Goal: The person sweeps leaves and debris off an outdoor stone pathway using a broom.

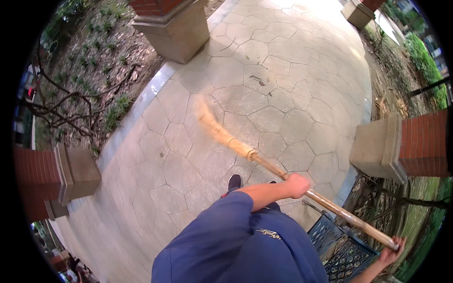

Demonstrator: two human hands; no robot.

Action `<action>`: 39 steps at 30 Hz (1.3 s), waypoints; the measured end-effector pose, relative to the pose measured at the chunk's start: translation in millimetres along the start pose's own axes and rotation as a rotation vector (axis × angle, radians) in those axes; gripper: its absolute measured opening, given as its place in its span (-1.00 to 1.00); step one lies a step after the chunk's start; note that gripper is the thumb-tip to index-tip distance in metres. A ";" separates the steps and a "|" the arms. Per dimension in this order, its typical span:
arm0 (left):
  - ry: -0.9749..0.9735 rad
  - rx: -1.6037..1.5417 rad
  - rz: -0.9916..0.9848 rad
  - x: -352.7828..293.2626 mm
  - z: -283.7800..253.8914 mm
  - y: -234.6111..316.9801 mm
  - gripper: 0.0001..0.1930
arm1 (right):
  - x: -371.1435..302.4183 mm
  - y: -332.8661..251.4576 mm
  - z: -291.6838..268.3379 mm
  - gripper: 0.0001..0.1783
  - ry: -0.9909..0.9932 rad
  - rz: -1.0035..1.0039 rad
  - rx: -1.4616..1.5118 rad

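A straw broom (226,139) with a long wooden handle slants across my front, its bristles to the far left and blurred by motion. My left hand (297,185) is wrapped around the handle partway along, with that arm reaching across my body. At the near right, my right hand (391,252) grips the handle's top end. The bristle end is over the stone paving (188,155); whether it touches cannot be made out. Some dark fallen leaves (258,80) lie on the paving beyond the bristles.
A dark metal lattice bench (347,247) stands close at my right, under the handle. Brick pillars on stone bases flank the path, at far left (177,35), near left (80,174) and right (377,146). Leaf-strewn soil (106,56) and bare branches (71,101) border the left edge.
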State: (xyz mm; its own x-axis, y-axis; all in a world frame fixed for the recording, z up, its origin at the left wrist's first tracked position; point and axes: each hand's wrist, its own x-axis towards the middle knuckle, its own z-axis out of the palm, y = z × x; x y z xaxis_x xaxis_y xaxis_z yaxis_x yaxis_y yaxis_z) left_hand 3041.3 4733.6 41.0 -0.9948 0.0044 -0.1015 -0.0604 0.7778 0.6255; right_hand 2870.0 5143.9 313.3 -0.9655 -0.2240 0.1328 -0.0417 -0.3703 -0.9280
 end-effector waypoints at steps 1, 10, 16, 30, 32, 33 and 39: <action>-0.100 -0.004 -0.049 -8.3 5.4 -6.7 -0.87 | 8.7 17.0 8.4 -0.55 0.057 0.044 0.042; 0.109 -0.095 -0.122 43.8 30.1 -29.8 -0.86 | 19.6 0.8 118.8 -0.86 -0.219 0.036 -0.122; 0.323 0.086 -0.059 113.8 -35.2 -57.6 -0.90 | 30.9 9.5 126.2 -0.80 -0.312 -0.126 -0.228; -0.061 0.012 -0.143 75.1 44.0 -13.7 -0.80 | 173.8 70.3 68.7 -0.87 -0.328 0.150 0.047; -0.042 -0.002 -0.165 99.2 38.2 -23.5 -0.81 | 186.3 66.8 88.2 -0.86 -0.340 0.138 0.025; -0.022 -0.017 -0.190 114.3 33.3 -28.7 -0.82 | 192.2 60.4 95.9 -0.86 -0.389 0.115 0.027; 0.029 -0.007 -0.147 222.5 -33.8 -59.3 -0.89 | 215.0 34.6 130.4 -0.85 -0.428 -0.048 -0.079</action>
State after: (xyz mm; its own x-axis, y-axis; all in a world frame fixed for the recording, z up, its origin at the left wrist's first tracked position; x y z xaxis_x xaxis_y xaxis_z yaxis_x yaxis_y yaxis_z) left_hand 2820.8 4667.3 7.5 -0.9771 -0.1277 -0.1705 -0.2065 0.7641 0.6112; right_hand 2694.5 4965.4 355.2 -0.7693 -0.5674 0.2935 -0.1199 -0.3230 -0.9388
